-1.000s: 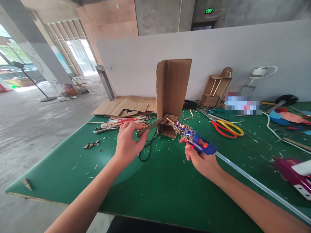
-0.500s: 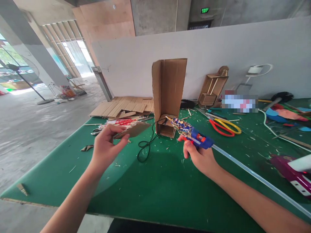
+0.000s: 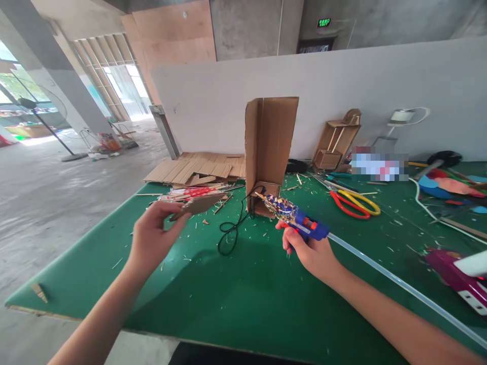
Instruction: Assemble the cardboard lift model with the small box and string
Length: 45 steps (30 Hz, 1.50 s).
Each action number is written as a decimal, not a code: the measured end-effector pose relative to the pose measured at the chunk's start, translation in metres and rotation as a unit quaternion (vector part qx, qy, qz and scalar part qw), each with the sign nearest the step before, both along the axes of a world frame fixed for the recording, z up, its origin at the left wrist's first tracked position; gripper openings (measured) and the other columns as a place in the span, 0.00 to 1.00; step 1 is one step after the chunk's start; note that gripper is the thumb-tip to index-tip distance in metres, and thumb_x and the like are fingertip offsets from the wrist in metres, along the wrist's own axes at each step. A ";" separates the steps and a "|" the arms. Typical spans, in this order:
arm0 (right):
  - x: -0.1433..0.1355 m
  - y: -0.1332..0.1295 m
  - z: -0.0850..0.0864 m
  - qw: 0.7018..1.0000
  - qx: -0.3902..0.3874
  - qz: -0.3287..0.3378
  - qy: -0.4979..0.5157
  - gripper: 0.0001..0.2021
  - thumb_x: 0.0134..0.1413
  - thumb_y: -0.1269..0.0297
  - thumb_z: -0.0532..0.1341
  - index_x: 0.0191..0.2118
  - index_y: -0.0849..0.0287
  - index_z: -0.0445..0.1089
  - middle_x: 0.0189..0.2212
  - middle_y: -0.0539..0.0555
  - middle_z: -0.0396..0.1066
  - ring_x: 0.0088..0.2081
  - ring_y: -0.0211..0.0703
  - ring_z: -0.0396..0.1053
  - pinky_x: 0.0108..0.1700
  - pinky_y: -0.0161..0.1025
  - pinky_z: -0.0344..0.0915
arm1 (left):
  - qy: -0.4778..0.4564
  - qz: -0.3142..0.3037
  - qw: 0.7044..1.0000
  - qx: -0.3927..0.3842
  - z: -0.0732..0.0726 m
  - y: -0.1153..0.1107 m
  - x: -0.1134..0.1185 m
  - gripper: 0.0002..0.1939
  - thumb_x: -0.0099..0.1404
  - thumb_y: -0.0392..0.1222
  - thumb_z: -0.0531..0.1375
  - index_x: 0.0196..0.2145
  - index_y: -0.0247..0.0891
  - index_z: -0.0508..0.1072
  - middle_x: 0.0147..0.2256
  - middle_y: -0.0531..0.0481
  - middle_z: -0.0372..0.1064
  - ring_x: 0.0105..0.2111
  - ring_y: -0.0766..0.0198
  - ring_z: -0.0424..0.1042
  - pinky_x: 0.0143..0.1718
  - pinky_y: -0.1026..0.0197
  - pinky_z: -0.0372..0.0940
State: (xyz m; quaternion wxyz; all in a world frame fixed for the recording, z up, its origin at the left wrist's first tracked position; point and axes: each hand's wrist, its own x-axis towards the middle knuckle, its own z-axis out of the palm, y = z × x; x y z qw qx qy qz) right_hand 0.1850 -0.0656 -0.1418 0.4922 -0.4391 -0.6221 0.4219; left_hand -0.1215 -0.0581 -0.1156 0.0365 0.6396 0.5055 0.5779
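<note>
My left hand point(image 3: 154, 233) pinches a small flat cardboard piece point(image 3: 203, 204) between thumb and fingers, held above the table. Closed round the handle of a blue glue gun point(image 3: 310, 227) is my right hand point(image 3: 304, 248). Bits of debris cover the gun's front, and a long clear glue stick point(image 3: 388, 276) runs out of its back. The gun's nozzle points left, in front of the lower part of a tall, open cardboard structure point(image 3: 272, 142) that stands upright. A thin black cable point(image 3: 228, 235) curls on the table between my hands.
Flat cardboard sheets point(image 3: 190, 167) and thin sticks lie at the back left of the green table point(image 3: 228, 304). On the right are red and yellow-handled scissors point(image 3: 352, 203), a smaller cardboard model point(image 3: 335, 142), a white cable and a purple device point(image 3: 452, 274).
My left hand has moved left and slightly down with the cardboard piece, which now shows at a flatter angle. The whole view has shifted slightly. My right hand still holds the glue gun.
</note>
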 end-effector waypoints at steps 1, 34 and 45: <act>0.001 -0.001 0.001 1.000 0.007 -0.007 -0.004 0.20 0.52 0.44 0.58 0.34 0.59 0.67 0.19 0.48 0.64 0.20 0.36 0.63 0.23 0.36 0.64 | 0.027 -0.017 0.999 0.011 -0.002 0.005 0.008 0.08 0.54 0.39 0.65 0.31 0.41 0.69 0.31 0.54 0.72 0.31 0.65 0.73 0.35 0.61 0.71; -0.001 -0.020 0.012 0.952 0.279 0.035 -0.121 0.10 0.52 0.68 0.62 0.30 0.54 0.58 0.25 0.45 0.62 0.21 0.31 0.56 0.22 0.31 0.55 | 0.185 -0.034 0.970 0.155 0.005 0.026 0.083 0.10 0.54 0.27 0.60 0.34 0.38 0.71 0.31 0.53 0.74 0.33 0.66 0.73 0.39 0.63 0.68; 0.000 -0.016 0.007 0.959 0.250 -0.018 -0.135 0.09 0.53 0.63 0.62 0.28 0.55 0.60 0.22 0.46 0.61 0.21 0.33 0.59 0.23 0.33 0.61 | 0.175 -0.012 0.975 0.138 0.005 0.025 0.082 0.08 0.55 0.29 0.59 0.32 0.40 0.72 0.31 0.54 0.75 0.34 0.65 0.74 0.38 0.61 0.68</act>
